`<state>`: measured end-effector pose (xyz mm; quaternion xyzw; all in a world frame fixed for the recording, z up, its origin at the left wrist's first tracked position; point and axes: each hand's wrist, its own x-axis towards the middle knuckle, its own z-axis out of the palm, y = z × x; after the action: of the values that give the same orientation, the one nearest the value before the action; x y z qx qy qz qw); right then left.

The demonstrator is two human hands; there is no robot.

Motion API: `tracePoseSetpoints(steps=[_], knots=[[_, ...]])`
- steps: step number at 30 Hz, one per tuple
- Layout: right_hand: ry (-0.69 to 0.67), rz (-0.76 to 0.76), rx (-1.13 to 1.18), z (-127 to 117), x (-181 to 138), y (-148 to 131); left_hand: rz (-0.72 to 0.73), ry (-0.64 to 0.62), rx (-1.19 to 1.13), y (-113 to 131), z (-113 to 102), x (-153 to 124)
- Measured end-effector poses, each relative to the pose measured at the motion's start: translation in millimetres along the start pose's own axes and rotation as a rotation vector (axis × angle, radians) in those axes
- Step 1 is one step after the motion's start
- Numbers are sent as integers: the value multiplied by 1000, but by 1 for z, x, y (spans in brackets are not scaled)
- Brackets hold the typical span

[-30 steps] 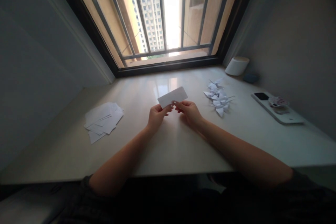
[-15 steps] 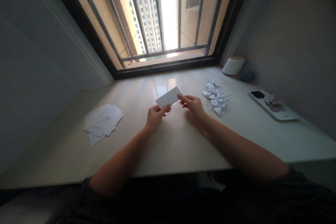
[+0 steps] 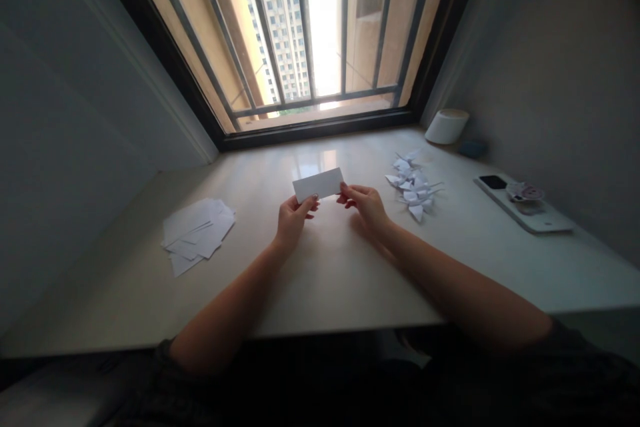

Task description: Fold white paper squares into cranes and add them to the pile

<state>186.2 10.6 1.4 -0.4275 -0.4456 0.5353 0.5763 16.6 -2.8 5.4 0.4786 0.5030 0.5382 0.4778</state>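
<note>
Grip closed: left hand (image 3: 293, 223) and right hand (image 3: 369, 207) pinch opposite ends of one white paper (image 3: 319, 183) over the counter (image 3: 325, 280); folded papers (image 3: 415, 197) lie right, loose sheets (image 3: 197, 223) left.

A dark-framed window (image 3: 310, 47) with upright metal bars (image 3: 345, 20) lets in bright daylight; beyond the window rises a pale high-rise (image 3: 286, 27) flanked by tan exterior walls (image 3: 380, 47). Below the window spreads a glossy, whitish tabletop (image 3: 340, 293), catching its reflection. Shadowy walls stand left (image 3: 75, 113) and right of the window.
</note>
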Motion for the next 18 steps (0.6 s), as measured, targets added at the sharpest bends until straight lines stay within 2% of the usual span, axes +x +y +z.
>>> tracePoseSetpoints(steps=[9, 15, 18], knots=[[-108, 24, -176, 1, -2, -2, 131, -43, 114, 1, -6, 0], [-260, 50, -175, 3, -6, 3, 137, -1, 111, 3, -9, 2], [-238, 29, -174, 7, -11, 5, 128, -9, 131, 3, -8, 2]])
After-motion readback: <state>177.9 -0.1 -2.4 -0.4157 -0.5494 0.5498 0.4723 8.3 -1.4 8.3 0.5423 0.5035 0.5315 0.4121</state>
